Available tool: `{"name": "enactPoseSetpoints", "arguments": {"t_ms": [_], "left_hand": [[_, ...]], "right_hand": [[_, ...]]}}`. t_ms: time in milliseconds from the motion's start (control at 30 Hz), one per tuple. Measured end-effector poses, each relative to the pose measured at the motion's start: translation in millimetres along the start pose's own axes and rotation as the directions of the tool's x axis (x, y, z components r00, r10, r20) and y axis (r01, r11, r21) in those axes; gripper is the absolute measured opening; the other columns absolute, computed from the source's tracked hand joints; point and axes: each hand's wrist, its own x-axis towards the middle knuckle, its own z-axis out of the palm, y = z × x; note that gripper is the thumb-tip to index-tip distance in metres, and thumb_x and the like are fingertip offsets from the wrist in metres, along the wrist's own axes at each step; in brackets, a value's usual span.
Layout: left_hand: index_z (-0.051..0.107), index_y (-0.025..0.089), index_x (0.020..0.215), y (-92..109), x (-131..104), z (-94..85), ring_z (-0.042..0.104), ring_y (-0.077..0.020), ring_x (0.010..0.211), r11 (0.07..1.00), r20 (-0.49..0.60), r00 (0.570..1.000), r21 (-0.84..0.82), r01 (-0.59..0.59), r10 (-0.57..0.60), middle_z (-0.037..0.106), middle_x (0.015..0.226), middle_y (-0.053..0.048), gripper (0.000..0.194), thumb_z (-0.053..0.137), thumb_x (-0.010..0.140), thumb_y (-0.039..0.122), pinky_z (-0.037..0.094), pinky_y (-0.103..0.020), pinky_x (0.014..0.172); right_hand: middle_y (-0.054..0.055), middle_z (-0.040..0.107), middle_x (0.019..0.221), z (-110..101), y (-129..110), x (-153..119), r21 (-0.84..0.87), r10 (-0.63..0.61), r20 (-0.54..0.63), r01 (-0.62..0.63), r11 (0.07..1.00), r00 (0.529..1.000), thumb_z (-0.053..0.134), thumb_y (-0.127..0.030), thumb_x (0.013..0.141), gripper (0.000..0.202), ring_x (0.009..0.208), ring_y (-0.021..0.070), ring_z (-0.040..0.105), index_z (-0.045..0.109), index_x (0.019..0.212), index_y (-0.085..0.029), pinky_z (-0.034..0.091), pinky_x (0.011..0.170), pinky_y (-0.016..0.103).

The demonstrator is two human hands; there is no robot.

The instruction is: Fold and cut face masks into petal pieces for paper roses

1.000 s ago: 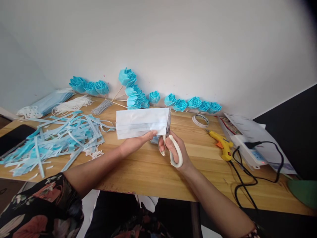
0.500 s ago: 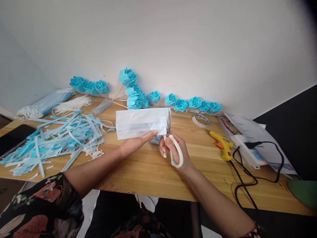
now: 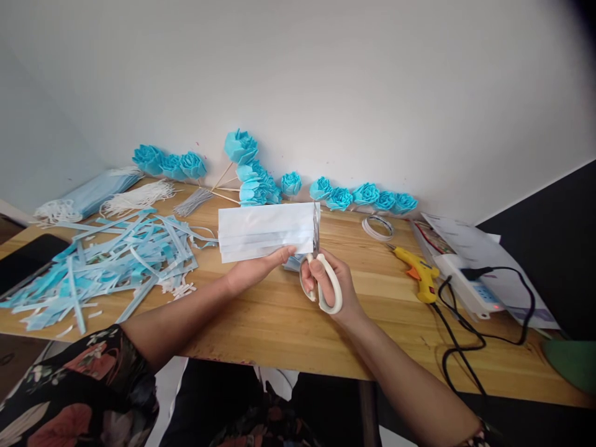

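The left grip (image 3: 261, 266) pinches a pale face mask (image 3: 266, 232); the right grip (image 3: 331, 279) holds white-handled scissors (image 3: 329, 284) at its right edge. Blue flowers (image 3: 365, 194) line the wooden surface's (image 3: 261, 329) far side, by a pale wall (image 3: 298, 81).

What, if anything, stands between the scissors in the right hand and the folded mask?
Nothing visible: the right hand has the blades of the scissors at the folded mask's right end, and the left hand grips its lower edge, left of them.
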Motion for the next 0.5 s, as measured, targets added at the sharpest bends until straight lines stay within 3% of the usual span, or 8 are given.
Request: {"name": "enactPoseSetpoints", "arguments": {"t_ms": [167,333,500], "left_hand": [[0.059,0.02,0.064,3,-1,-1.5,0.062,-0.0254,0.1,0.995,0.029,0.998,0.086,0.051,-0.054,0.069,0.088,-0.008,0.037,0.06,0.081,0.052,0.039,-0.041,0.107],[0.061,0.021,0.06,-3,0,-0.9,0.065,-0.0253,0.093,0.999,0.05,0.998,0.032,-0.044,0.042,0.069,0.076,-0.006,0.037,0.061,0.081,0.052,0.043,-0.042,0.104],[0.074,0.025,0.08,-12,3,1.4,0.066,-0.0269,0.102,0.994,0.057,0.992,-0.002,-0.113,0.113,0.075,0.092,-0.004,0.024,0.066,0.079,0.048,0.047,-0.038,0.1]], "right_hand": [[-0.005,0.047,0.05,-1,2,0,0.007,0.012,-0.003,-0.012,1.0,1.0,0.063,-0.058,0.084,0.044,0.04,0.007,0.039,0.053,0.067,-0.019,0.029,0.038,0.023],[-0.001,0.053,0.059,-3,-1,3,-0.032,-0.038,0.033,0.039,0.999,0.999,0.061,-0.066,0.081,0.047,0.05,0.0097,0.046,0.055,0.074,-0.019,0.037,0.048,0.026],[-0.001,0.055,0.065,-4,-6,3,-0.01,-0.012,0.003,0.012,1.0,1.0,0.063,-0.067,0.079,0.047,0.052,0.0106,0.047,0.055,0.081,-0.02,0.038,0.048,0.026]]}}
